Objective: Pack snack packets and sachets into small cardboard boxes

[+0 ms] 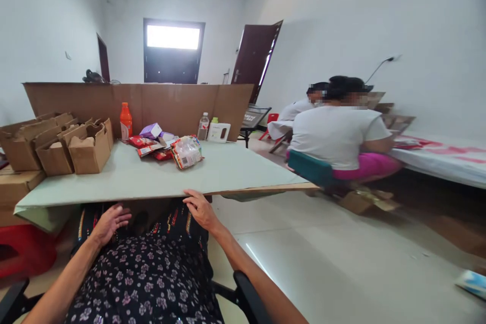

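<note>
My left hand (113,221) hovers over my lap, palm partly turned up, its fingers loosely apart with nothing in them. At the front edge of the table (228,172), my right hand (199,207) is open and empty, its fingertips close to the edge; whether they touch it I cannot tell. Farther back lie a clear-and-red plastic packet (187,152), several red packets (138,142) and a purple box (151,131). An orange bottle (125,121) stands behind them. To the right stand a clear bottle (203,126) and a white container with a green cap (219,131).
Open cardboard boxes (89,149) crowd the table's left end. A cardboard panel (170,106) rises along the back edge. A red stool (26,250) is at lower left, a chair armrest (246,288) beside me. Two people sit at right, one in a white shirt (334,136).
</note>
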A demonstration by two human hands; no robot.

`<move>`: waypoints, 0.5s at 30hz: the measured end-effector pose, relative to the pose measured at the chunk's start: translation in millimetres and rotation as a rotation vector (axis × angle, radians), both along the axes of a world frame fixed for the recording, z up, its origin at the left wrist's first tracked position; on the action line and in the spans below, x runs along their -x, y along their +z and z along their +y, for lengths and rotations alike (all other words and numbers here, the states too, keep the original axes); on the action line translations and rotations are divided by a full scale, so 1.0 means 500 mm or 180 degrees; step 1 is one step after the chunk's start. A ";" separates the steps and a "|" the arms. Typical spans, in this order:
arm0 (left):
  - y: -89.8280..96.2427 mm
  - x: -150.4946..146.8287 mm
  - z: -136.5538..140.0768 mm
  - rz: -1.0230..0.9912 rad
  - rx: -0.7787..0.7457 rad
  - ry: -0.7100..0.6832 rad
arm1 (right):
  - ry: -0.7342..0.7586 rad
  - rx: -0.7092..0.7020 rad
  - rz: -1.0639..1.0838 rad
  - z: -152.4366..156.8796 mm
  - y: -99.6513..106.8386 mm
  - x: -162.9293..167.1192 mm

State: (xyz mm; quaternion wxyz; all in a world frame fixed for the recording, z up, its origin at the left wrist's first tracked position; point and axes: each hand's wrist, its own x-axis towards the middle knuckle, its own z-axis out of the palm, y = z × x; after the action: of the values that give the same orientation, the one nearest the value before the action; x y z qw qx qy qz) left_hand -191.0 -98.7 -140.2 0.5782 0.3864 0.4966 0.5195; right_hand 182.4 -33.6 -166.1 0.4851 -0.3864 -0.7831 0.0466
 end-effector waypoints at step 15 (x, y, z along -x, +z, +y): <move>0.061 0.026 0.077 -0.0599 0.0563 0.1324 | -0.0184 0.0152 -0.0713 0.037 0.037 -0.001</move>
State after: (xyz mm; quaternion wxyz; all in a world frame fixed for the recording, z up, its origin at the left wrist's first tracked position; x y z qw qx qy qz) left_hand -204.3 -60.1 -109.8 0.5341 0.1735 0.5529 0.6156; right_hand 183.1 -14.9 -147.6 0.3863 -0.4230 -0.8196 0.0078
